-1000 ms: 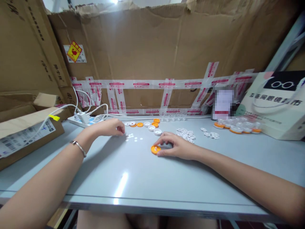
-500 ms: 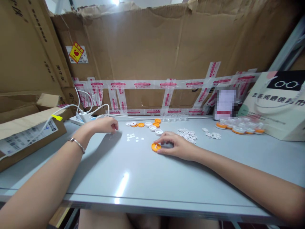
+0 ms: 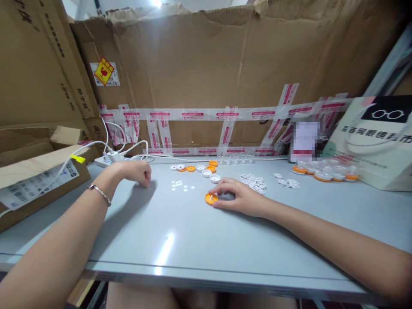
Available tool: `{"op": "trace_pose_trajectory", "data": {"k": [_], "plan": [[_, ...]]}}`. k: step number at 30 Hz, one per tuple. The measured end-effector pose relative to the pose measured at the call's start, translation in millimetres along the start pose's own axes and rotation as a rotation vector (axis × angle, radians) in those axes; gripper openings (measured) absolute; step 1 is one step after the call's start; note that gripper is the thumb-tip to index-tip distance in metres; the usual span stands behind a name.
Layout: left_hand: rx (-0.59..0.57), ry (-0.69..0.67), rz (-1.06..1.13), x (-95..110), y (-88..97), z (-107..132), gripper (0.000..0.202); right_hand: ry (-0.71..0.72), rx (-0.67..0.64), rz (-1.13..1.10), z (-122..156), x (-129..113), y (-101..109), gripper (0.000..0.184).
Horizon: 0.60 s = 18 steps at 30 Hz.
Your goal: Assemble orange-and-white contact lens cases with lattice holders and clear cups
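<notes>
My right hand (image 3: 240, 196) rests on the grey table (image 3: 199, 240), its thumb and fingers pinched on the rim of an orange cap (image 3: 210, 198) that lies flat with a small white piece in its middle. My left hand (image 3: 137, 171) lies to the left with its fingers curled in; what they hold, if anything, is hidden. A bracelet (image 3: 98, 193) circles that wrist. Several small white discs (image 3: 180, 185) lie between my two hands. Behind them sit several loose orange and white caps (image 3: 201, 168).
A heap of small white parts (image 3: 254, 182) lies right of my right hand, with a row of assembled orange-and-clear caps (image 3: 323, 171) beyond. A white paper bag (image 3: 373, 141) stands at right. A power strip (image 3: 107, 161) with cables and a cardboard box (image 3: 35, 180) are at left. Taped cardboard walls (image 3: 209, 77) close the back.
My left hand has drawn back to the left, away from the small white discs, with its fingers curled. My right hand has stayed on the orange cap.
</notes>
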<state>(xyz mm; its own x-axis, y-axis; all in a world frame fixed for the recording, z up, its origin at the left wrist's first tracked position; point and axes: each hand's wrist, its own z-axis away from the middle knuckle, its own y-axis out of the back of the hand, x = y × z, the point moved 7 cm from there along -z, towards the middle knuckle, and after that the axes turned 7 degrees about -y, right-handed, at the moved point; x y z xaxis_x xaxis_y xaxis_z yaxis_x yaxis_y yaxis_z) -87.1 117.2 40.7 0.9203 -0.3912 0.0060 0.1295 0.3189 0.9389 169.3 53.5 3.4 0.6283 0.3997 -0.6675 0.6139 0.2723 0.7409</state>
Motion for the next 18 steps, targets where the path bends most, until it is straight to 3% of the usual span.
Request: {"op": "trace_pose_trajectory", "data": {"k": [6,18], "plan": [[-0.042,0.012,0.011,-1.1,-5.8,-5.8,0.022,-0.001,-0.003,-0.011,0.1,0.4,-0.3,0.037],[-0.001,0.028,0.005,2.1,-3.6,-4.8,0.022,0.013,-0.004,-0.007,0.2,-2.0,0.0,0.034]]}}
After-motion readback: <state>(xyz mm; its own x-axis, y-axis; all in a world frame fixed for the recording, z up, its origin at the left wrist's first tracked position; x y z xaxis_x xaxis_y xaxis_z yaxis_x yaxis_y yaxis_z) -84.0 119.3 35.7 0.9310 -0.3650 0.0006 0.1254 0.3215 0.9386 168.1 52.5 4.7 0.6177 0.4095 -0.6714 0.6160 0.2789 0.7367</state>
